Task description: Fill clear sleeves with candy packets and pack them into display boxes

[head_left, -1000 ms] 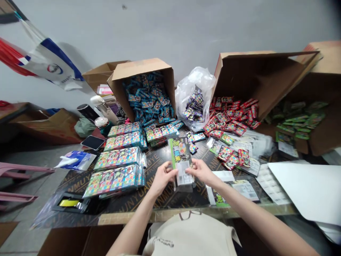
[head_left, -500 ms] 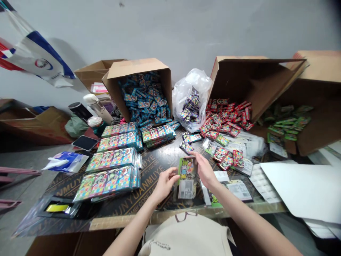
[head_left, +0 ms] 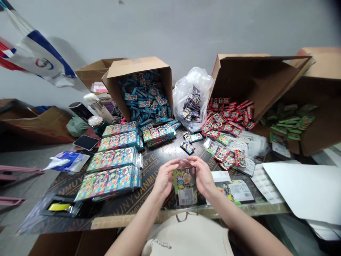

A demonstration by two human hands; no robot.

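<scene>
My left hand (head_left: 164, 177) and my right hand (head_left: 202, 175) meet at the top of a transparent plastic sleeve (head_left: 183, 164). Both pinch its upper edge. Inside, a green-edged printed card packet (head_left: 185, 186) with a white barcode label hangs below my fingers. Rows of multicoloured packets (head_left: 113, 159) lie in long stacks left of my left hand. Printed sheets and a few red packets (head_left: 222, 154) lie beyond my right hand, with a flat printed packet (head_left: 236, 191) just right of it.
Tipped cardboard boxes spill blue packets (head_left: 144, 96), red packets (head_left: 226, 113) and green packets (head_left: 287, 122). A plastic bag of purple packets (head_left: 191, 103) stands between them. A white board (head_left: 301, 188) lies at the right, on the black printed tabletop (head_left: 149, 170).
My hands have drawn together over the top of the sleeve. My left hand has risen to meet my right, and the packet now sits slightly lower below them.
</scene>
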